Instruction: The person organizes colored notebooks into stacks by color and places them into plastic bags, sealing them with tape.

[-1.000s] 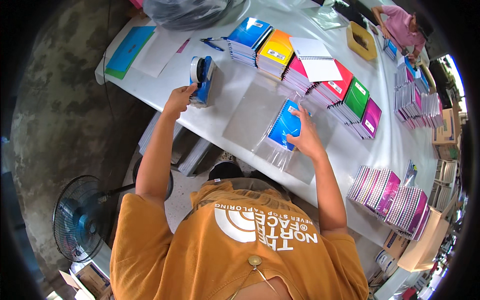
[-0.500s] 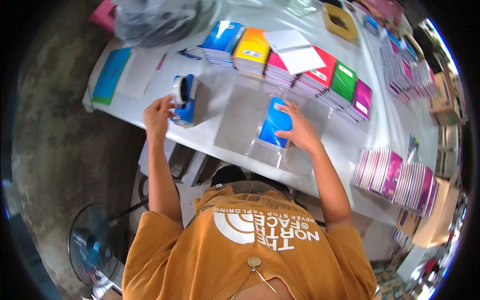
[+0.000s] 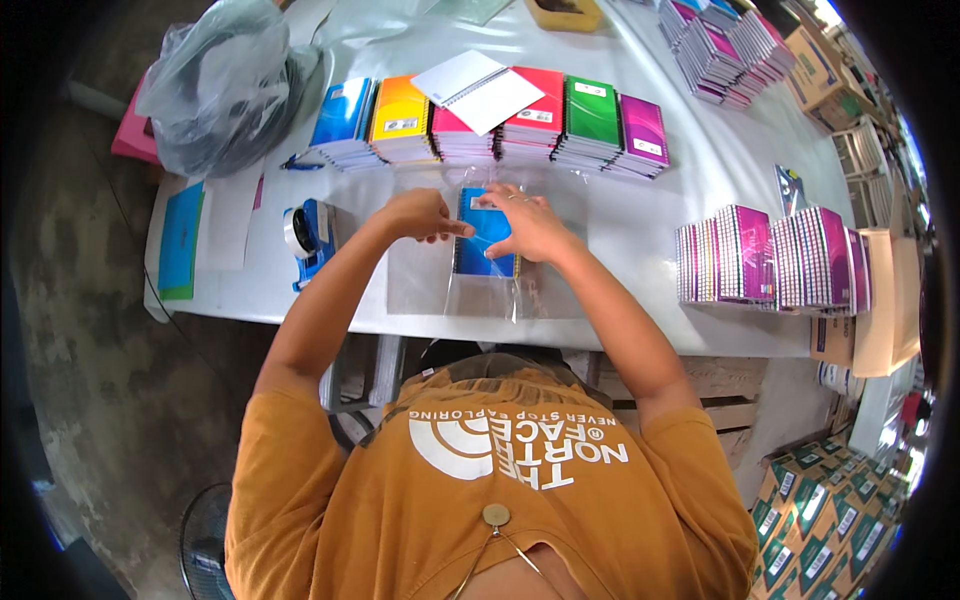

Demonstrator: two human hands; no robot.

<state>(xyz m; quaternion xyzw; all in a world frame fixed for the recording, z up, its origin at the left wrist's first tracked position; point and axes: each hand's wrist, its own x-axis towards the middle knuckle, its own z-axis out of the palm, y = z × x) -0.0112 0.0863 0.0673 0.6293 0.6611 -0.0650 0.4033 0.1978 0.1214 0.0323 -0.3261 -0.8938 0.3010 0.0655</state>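
Note:
On a clear plastic sheet (image 3: 415,285) near the table's front edge lies a blue spiral notebook (image 3: 482,262). My right hand (image 3: 528,225) rests over its right side with the fingers spread. At the notebook's left edge is my left hand (image 3: 422,215), its fingers closed and the tip of one reaching over the blue cover. Whatever it pinches, if anything, is too small to make out. A blue tape dispenser (image 3: 318,238) with a roll of clear tape stands left of the sheet.
Behind the sheet runs a row of coloured notebook stacks (image 3: 590,115), with an open white notebook (image 3: 478,88) on top. Purple notebook stacks (image 3: 745,255) stand at the right. A grey plastic bag (image 3: 225,95) and a blue folder (image 3: 182,240) occupy the left.
My left hand has gone from the tape dispenser rightward to the notebook. My right hand stays over the notebook. The whole view has turned and shifted.

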